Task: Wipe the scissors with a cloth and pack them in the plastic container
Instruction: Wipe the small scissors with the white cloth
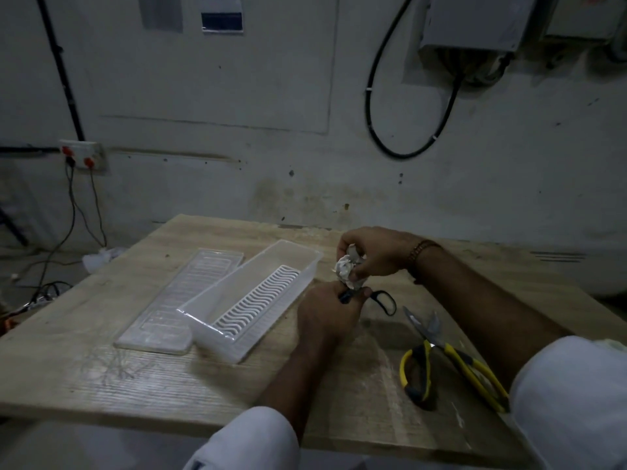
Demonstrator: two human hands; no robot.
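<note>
My left hand grips black-handled scissors by the handle; one black loop sticks out to the right. My right hand holds a crumpled white cloth bunched around the blades, which are hidden inside it. Both hands hover above the wooden table, just right of the clear plastic container. The container lies open, with a white wavy-slotted insert on its floor. A second pair, the yellow-and-black scissors, lies on the table at the right with its blades slightly apart.
The container's clear lid lies flat to the left of the container. A wall with a hanging black cable stands behind the table. A socket with plugged cables sits at the left, and wires trail on the floor.
</note>
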